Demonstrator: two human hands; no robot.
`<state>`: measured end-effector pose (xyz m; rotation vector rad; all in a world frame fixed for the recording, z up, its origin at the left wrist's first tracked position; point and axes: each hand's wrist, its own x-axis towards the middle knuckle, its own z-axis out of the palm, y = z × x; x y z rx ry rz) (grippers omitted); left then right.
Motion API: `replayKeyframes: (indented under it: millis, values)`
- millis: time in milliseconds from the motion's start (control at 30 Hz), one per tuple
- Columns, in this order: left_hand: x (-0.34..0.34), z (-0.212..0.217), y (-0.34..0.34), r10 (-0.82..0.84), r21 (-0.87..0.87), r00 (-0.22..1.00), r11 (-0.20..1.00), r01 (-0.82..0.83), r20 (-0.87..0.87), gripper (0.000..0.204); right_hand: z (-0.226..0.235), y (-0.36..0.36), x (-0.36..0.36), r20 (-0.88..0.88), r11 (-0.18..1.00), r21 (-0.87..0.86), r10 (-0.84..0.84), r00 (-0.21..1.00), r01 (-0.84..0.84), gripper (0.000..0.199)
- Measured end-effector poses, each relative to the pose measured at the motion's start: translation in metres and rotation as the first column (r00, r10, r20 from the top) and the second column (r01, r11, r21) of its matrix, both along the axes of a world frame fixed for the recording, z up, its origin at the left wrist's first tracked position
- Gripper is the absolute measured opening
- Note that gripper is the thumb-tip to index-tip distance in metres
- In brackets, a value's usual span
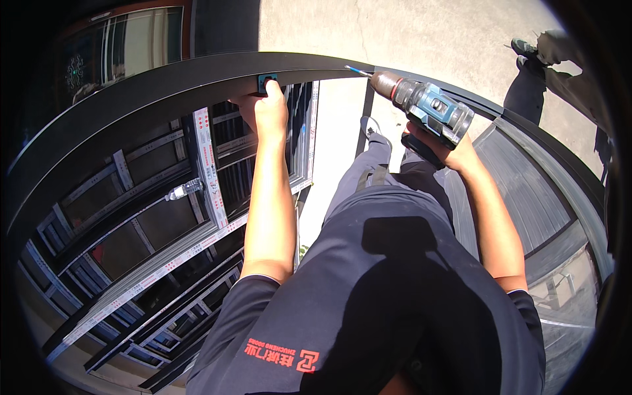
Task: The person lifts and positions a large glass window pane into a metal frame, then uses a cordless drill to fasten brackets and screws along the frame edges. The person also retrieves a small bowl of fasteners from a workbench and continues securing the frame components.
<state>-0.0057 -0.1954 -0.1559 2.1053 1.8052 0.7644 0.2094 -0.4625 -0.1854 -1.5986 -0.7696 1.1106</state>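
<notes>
Head view showed a dark metal bar (164, 82) arching across the upper frame, with both hands working at it. On its near face sat a small blue block (266, 82) — the left hand (266, 112) reached up to it, fingers curled against the bar just below and around the block, pressing it in place. To the right, the right hand (447, 148) was wrapped tight around the grip of a drill (424, 105), blue and grey in body, held level. Its thin blue bit (357, 70) pointed left and met the bar's edge, well apart from the block.

Below the bar lay stacked window frames (164, 217), dark with white taped strips, leaning in rows on the left. A clear tube (184, 189) rested on one of them. The person's dark shirt (395, 296) filled the lower middle, legs and a shoe (370, 125) visible beneath on pale concrete (408, 33). At the far upper right stood another person's shoes (526, 52) — only the feet and a shadow showed.
</notes>
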Motion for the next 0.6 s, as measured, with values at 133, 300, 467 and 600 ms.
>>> replayKeyframes:
  millis: [133, 300, 467, 600]
  values:
    - [0.002, 0.016, 0.0, 0.019, -0.088, 1.0, 0.996, -0.02, -0.012, 0.079, -0.003, -0.002, 0.001, -0.027, 1.0, -0.006, -0.016, 1.0, 0.016, 0.043]
    - [0.004, 0.019, 0.002, 0.124, -0.102, 0.992, 0.987, -0.127, -0.037, 0.071, -0.005, -0.004, 0.001, -0.015, 0.998, -0.061, -0.034, 0.999, 0.033, 0.043]
    - [0.005, 0.008, 0.01, 0.047, -0.059, 0.998, 0.997, -0.045, 0.029, 0.07, -0.002, -0.004, 0.002, -0.033, 0.997, -0.05, -0.053, 0.998, 0.052, 0.042]
    - [0.001, 0.0, 0.011, 0.016, -0.003, 1.0, 1.0, -0.016, 0.014, 0.068, 0.003, -0.008, 0.005, -0.002, 0.998, -0.049, -0.032, 0.999, 0.032, 0.041]
